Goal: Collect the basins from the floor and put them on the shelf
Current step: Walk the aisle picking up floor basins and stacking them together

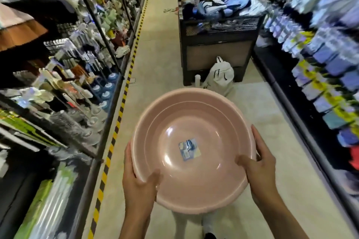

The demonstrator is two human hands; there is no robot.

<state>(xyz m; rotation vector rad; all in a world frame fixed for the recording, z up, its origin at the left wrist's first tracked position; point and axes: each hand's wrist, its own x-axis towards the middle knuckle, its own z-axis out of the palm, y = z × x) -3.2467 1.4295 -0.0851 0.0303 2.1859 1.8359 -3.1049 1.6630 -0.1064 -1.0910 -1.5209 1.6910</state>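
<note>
Above the aisle floor (155,48), pink basin (192,149), left hand (138,182) and right hand (261,169) fingers gripping its rim

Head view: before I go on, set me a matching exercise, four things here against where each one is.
Things:
1 pink basin
2 white bag
3 sticker
4 striped tape

Places:
a on the floor in front of the black cart
b along the floor at the foot of the left shelving
c held at its rim by the left hand and the right hand
d on the basin's inside bottom

Pairs: 1-c; 2-a; 3-d; 4-b.
</note>
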